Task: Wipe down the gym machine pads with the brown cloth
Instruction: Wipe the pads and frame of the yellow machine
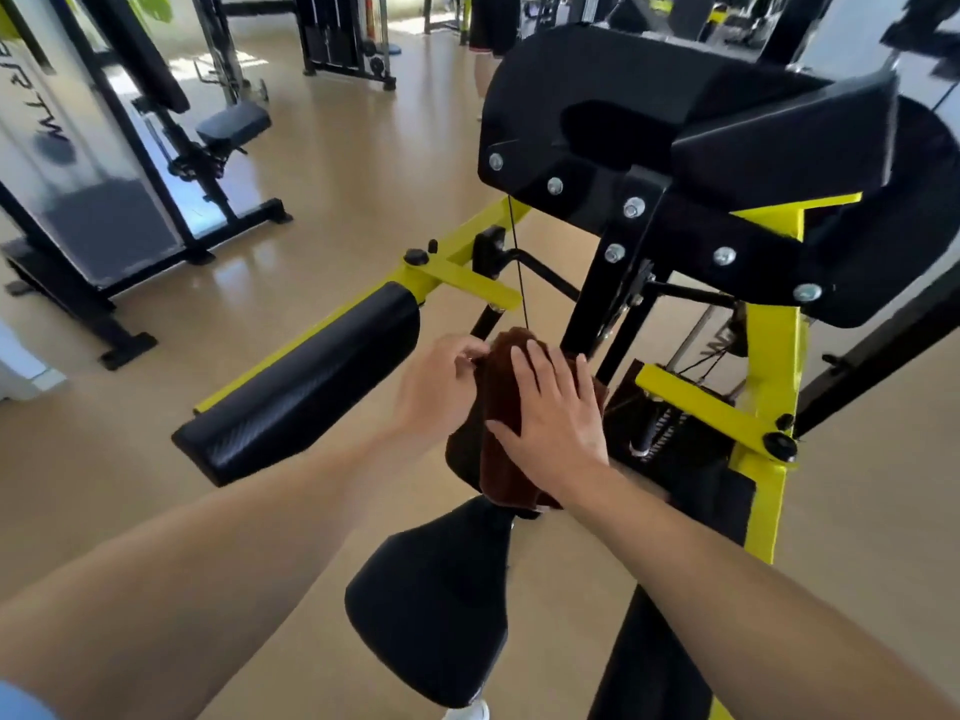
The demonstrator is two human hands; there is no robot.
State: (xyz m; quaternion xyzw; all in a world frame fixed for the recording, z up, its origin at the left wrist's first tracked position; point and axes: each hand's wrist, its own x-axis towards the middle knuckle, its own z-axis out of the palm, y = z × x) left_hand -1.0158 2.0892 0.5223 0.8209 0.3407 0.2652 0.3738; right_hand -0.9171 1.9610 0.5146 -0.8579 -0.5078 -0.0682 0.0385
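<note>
The white panel [62, 148] at far left bears dark lettering (mirrored, blurred), not legible.

A brown cloth [511, 407] with a soft, fuzzy terry-like nap lies on a black seat pad [431, 605] of smooth, faintly shiny vinyl. The long arm pad [306, 381] beside it is black vinyl with a fine woven, carbon-fibre-like texture and a glossy sheen. The machine frame [769, 366] is glossy yellow and black painted metal with bright silver bolts [634, 206], above a smooth, reflective tan floor [363, 148].
</note>
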